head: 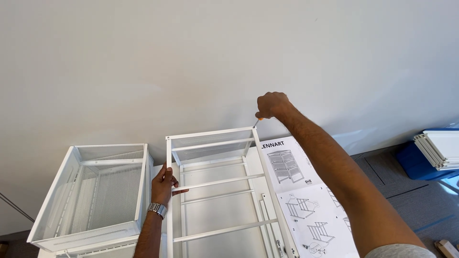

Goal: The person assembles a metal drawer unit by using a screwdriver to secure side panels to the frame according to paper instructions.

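Your left hand [163,184], a metal watch [157,209] at its wrist, is closed around the left upright of the white metal frame [216,184], beside a cross rail. Your right hand [271,104] is fisted on a screwdriver [257,121], its tip at the frame's top right corner by the wall. Left of the frame stands a white mesh basket [91,196]; right of it lie assembly instruction sheets [299,191] on the floor.

White frame [217,184], white mesh basket [91,196] — blue bin [413,160]
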